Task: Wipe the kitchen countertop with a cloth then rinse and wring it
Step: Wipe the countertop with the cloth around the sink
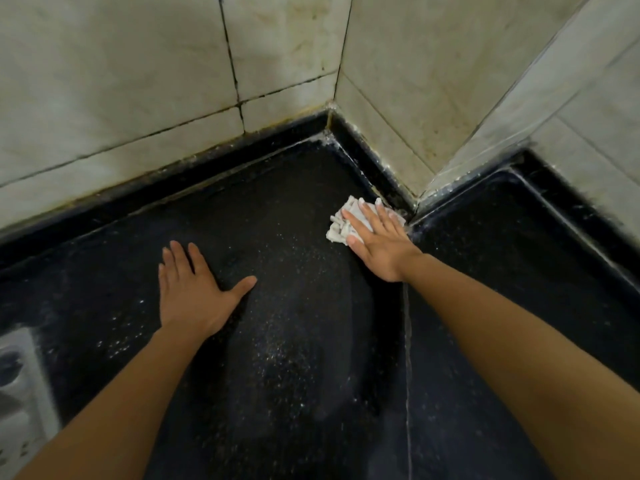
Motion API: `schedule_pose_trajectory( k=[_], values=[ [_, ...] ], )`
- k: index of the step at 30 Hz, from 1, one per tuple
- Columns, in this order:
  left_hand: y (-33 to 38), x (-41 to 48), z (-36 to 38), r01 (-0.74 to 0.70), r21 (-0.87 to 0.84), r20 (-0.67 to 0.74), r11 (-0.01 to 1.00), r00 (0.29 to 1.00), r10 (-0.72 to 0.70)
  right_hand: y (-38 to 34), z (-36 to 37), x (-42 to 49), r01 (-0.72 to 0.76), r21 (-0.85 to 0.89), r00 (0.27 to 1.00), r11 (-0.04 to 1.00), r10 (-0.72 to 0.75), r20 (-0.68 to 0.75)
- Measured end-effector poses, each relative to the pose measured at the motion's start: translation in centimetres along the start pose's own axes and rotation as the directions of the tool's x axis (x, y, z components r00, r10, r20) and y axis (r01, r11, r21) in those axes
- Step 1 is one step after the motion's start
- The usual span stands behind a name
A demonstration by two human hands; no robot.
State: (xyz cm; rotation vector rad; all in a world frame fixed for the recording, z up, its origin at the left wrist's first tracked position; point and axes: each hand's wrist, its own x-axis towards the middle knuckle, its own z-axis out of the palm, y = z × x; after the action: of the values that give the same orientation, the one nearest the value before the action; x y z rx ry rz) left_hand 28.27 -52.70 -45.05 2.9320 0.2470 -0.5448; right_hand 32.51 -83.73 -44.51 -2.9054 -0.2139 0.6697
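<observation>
Black speckled stone bench (294, 358), wipe step in hand imo. Pale crumpled cloth (341, 230) lies at the far-right end of the main slab, just beside the raised back kerb (374, 161) under the tiled wall (138, 81) and near the seam (408, 341) btwn slabs. Right hand (377, 237) is flat on top of it, fingers straight and spread, pressing down, not gripping; cloth sticks out past the fingertips and to the thumb side. Left hand (194, 289) is flat on bare bench, fingers straight, holds nothing, well apart from the cloth, so right hand is the nearer one by far. Cloth is bunched, long axis approx far-to-near, hard to call. Key relation: cloth is boxed in by the kerb on its far side, so most open bench lies left of it and toward the person; next stroke prob pulls that way. Count: 1 cloth, 2 hands, 2 slabs, 1 seam, 1 white plastic item (17, 393) at the lower-left edge, can't ID. No tap/sink in view for the rinse.
</observation>
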Motion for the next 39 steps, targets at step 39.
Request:
schedule_pose_trajectory(
  k=[39],
  values=[
    [0.5, 0.1, -1.2, 0.005, -0.048, 0.117, 0.999, 0.993, 0.001, -4.2, -4.4, 13.2, -0.031, 0.069, 0.998, 0.997, 0.035, -0.058]
  ],
)
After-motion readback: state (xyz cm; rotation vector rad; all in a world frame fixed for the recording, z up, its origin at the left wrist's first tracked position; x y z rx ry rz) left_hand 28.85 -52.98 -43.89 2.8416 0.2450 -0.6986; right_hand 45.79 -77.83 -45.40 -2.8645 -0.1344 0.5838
